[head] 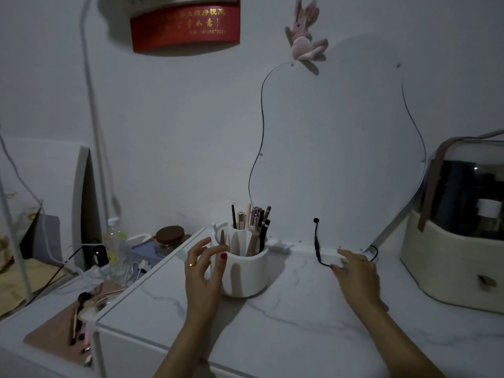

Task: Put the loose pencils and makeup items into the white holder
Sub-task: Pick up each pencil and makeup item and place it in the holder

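The white holder [245, 271] stands upright on the marble tabletop [300, 309], with several pencils and makeup sticks [255, 223] standing in its compartments. My left hand [203, 268] sits against the holder's left side, fingers spread and curled, thumb close to the wall, nothing held. My right hand [354, 271] rests palm down on the tabletop to the right, fingers apart, beside a small white box [331, 253] with a black cable [317, 241]. No loose pencil shows on the tabletop.
A cream storage case [458, 241] with a dark clear lid stands at the right. A wavy mirror [341, 145] leans on the wall behind. Left, a lower shelf holds makeup brushes [79, 317], a bottle [114, 241], a brown-lidded jar [169, 240] and cables.
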